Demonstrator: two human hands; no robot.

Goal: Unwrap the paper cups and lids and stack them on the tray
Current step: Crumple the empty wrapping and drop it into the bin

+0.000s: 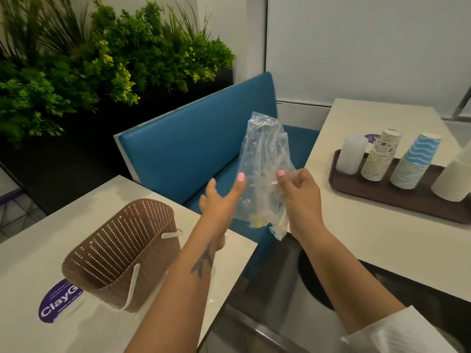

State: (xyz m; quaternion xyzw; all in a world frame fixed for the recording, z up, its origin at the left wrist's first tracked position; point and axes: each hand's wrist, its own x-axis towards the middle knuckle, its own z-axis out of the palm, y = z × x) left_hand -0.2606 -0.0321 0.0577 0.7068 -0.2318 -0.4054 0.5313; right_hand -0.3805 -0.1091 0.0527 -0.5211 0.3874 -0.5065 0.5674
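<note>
Wrapper: empty clear plastic sleeve, crumpled, held upright in the air to the left of the tray, over the gap between the two benches.
Right hand: pinching the wrapper's right edge between thumb and curled fingers, left of the tray.
Left hand: fingers straight and relaxed, thumb tip at the wrapper's left edge; actual contact hard to confirm through the clear film, possibly only touching.
Tray: brown, on the right-hand bench.
Lids: white stack, upright at the tray's left end.
Patterned cups: stack, upside down on the tray, just right of the lids.
Blue wave cups: stack, upside down, near the tray's middle.
White cups: stack, at the tray's right end, partly cut off by the picture edge.
Basket: brown perforated, lying tilted on the left-hand bench, well apart from the tray; likely home for the wrapper.
Progress: unwrapped stock judged already on the tray; wrapper disposal outstanding.
Risk, drop: light film held by one pinch only; slipping free and floating down into the gap beside the blue seat.
Risk, basket: tilted and light; wrapper tossed rather than placed apt to miss or slide back out.
Risk, stacks: tall and leaning; a sleeve or forearm swung back toward the tray apt to topple them.
</note>
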